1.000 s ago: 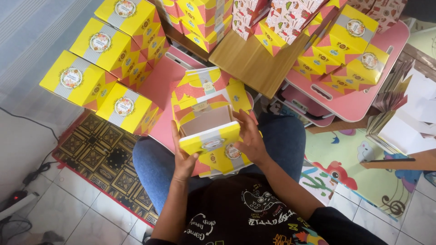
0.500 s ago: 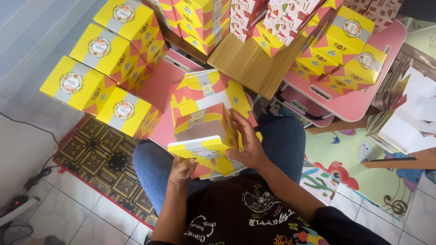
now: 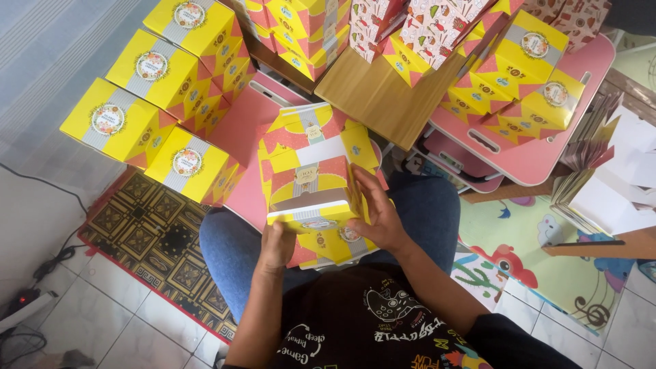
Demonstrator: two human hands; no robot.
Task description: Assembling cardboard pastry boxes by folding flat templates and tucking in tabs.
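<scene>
Four finished yellow boxes [image 3: 160,109] with round seals stand stacked at the left, on a pink surface [image 3: 242,130] above a patterned mat [image 3: 147,232]. A black cable [image 3: 48,256] runs over the white floor tiles at the far left edge.

Left hand [image 3: 277,244]: positioned under the near left corner of the yellow-and-red carton [image 3: 311,181], fingers curled against its lower edge, supporting it from below. The hand is closed in a narrow grip on the carton.

Carton: held over the person's lap, above the blue jeans [image 3: 225,253], its top flap partly lowered with a brown inner panel showing along the front. Flat unfolded cartons [image 3: 335,246] of the same print lie beneath it on the lap.

Right hand [image 3: 376,212]: fingers spread wide and laid flat against the carton's right side wall, thumb toward the front edge. It presses the side and does not wrap around it.

Right of the hands, a wooden board [image 3: 383,102] slopes upward, with more yellow boxes [image 3: 519,75] piled on a pink tray [image 3: 540,154]. A stack of white flat sheets [image 3: 615,184] leans at the far right, above a colourful play mat [image 3: 547,266].
</scene>
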